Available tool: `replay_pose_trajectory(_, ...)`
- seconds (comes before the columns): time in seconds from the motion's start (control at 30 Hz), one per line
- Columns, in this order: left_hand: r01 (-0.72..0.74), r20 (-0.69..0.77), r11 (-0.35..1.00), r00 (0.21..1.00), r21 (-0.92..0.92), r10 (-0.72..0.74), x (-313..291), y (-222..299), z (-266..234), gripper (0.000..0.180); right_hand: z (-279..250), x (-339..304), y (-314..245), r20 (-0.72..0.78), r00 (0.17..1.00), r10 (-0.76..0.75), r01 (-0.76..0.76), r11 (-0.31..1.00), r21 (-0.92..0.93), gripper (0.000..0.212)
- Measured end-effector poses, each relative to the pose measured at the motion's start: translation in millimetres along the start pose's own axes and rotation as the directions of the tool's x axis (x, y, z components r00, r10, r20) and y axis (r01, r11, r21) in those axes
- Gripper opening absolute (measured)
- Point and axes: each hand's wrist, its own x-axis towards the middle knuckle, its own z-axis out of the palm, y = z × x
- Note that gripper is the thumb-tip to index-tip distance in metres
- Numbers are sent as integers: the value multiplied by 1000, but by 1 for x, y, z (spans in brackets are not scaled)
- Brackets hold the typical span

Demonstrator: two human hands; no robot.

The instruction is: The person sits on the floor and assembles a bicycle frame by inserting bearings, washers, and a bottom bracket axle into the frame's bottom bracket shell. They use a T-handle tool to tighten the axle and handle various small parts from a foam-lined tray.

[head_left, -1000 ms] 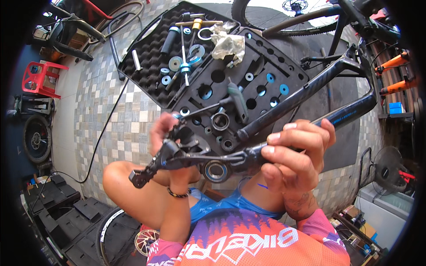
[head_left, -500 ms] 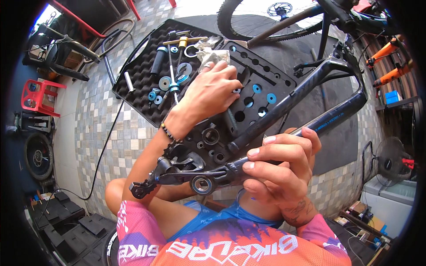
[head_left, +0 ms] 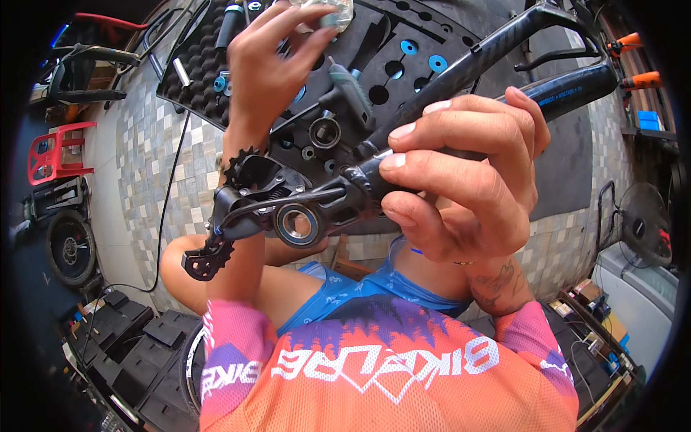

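Note:
My right hand [head_left: 475, 173] is wrapped round the dark tube of a bicycle's rear frame [head_left: 568, 93], raised toward me. At the tube's near end a round bearing [head_left: 299, 225] sits in its eye, facing up. A black rear derailleur [head_left: 248, 194] with a toothed wheel hangs beside that bearing. My left hand [head_left: 268, 68] is over the foam-lined tool case [head_left: 169, 90], pinching a small teal piece [head_left: 330, 20], blurred, in front of a clear plastic bag [head_left: 344, 11]. A grey-green tool with a pointed tip [head_left: 351, 93] and a dark ring [head_left: 324, 132] lie in the case below.
Several blue discs [head_left: 409, 47] sit in the case's foam cut-outs. A silver tube [head_left: 181, 73] lies at its left edge. A red plastic stool [head_left: 61, 153] stands at the left, a fan [head_left: 644, 223] at the right. Black boxes [head_left: 155, 363] lie at the lower left, and a cable [head_left: 169, 194] crosses the tiles.
My left hand has lifted from the case's middle, moving left and away with the small teal piece. My right hand has raised the frame end closer, and the view has shifted.

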Motion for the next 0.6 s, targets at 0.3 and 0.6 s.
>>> replay_pose_trajectory(0.3, 162, -42, 984, 986, 69, -159, -163, 40, -14, 52, 15, 0, 10, -86, 991, -100, 100, 995, -2, 23)
replay_pose_trajectory(0.6, 194, -103, 959, 979, 207, -176, -199, 84, 22, 25, 20, 5, 11, -70, 989, -132, 130, 991, -39, 19)
